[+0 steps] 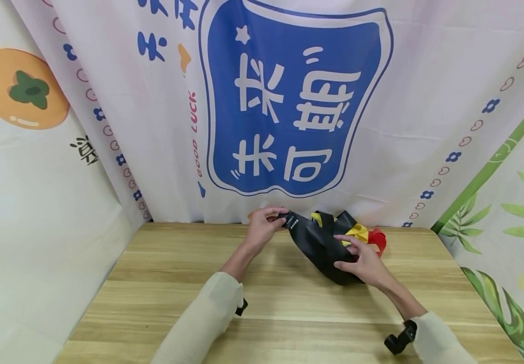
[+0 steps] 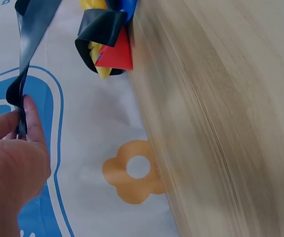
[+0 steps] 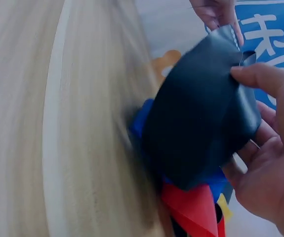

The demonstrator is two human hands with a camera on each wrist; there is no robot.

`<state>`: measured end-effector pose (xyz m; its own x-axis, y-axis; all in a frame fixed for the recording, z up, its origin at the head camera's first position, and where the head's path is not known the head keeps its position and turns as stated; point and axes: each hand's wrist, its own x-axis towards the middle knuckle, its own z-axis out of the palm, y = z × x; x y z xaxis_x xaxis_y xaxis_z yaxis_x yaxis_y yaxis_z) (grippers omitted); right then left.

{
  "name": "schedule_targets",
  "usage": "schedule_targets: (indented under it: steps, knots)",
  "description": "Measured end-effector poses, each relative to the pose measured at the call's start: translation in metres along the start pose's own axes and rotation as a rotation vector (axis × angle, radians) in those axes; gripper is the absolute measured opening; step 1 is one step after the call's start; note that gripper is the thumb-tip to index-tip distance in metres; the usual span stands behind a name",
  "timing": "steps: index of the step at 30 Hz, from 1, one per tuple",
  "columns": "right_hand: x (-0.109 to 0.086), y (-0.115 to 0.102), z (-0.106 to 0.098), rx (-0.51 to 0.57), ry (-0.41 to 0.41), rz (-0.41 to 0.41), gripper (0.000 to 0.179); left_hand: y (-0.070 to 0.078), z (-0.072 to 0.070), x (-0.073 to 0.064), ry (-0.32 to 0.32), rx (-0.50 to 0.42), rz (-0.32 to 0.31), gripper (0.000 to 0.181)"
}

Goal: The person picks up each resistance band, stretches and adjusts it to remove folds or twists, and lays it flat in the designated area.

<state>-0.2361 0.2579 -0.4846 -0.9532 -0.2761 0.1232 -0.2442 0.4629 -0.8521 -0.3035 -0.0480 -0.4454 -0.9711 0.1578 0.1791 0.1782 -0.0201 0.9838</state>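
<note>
A wide, flat black resistance band [image 1: 308, 243] with white print near its end stretches between my two hands over the back of the table. Its printed end is pinched between thumb and fingers of my left hand [image 1: 260, 230]. Farther along, my right hand [image 1: 367, 264] holds the same band, thumb on top and fingers behind, as the right wrist view shows. Beside and beneath it lies a loose bunch with a yellow band [image 1: 358, 232], a red band [image 1: 378, 239] and a blue band [image 3: 141, 118]. Black folds partly hide the bunch.
The wooden table [image 1: 189, 273] ends at a white printed curtain [image 1: 171, 151] close behind the bands. More printed cloth hangs at the left and right sides. A black wrist mount [image 1: 400, 338] sits on the right forearm.
</note>
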Motion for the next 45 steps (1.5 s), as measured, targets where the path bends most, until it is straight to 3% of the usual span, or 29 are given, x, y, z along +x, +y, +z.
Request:
schedule_targets:
  steps: [5,16,24,32,38,45]
  knots:
    - [-0.002,0.007,-0.004,0.137,-0.092,0.066,0.07,0.0,-0.003,-0.001,0.0,0.008,-0.035,0.027]
    - [-0.006,0.017,0.004,0.153,-0.107,0.006,0.071,0.008,-0.006,-0.003,0.022,0.052,-0.033,0.024]
    - [-0.012,0.022,0.002,0.11,-0.102,-0.059,0.071,0.013,-0.013,-0.003,0.036,0.058,-0.037,0.021]
    - [-0.017,0.021,-0.003,0.056,-0.079,-0.021,0.038,0.018,-0.019,-0.006,0.018,0.08,-0.063,0.023]
    - [-0.021,0.021,-0.003,0.014,-0.117,0.011,0.031,0.024,-0.023,-0.007,0.029,0.102,-0.068,0.025]
    - [-0.018,0.024,-0.001,-0.041,-0.156,-0.057,0.028,0.029,-0.029,-0.008,0.035,0.102,-0.054,0.025]
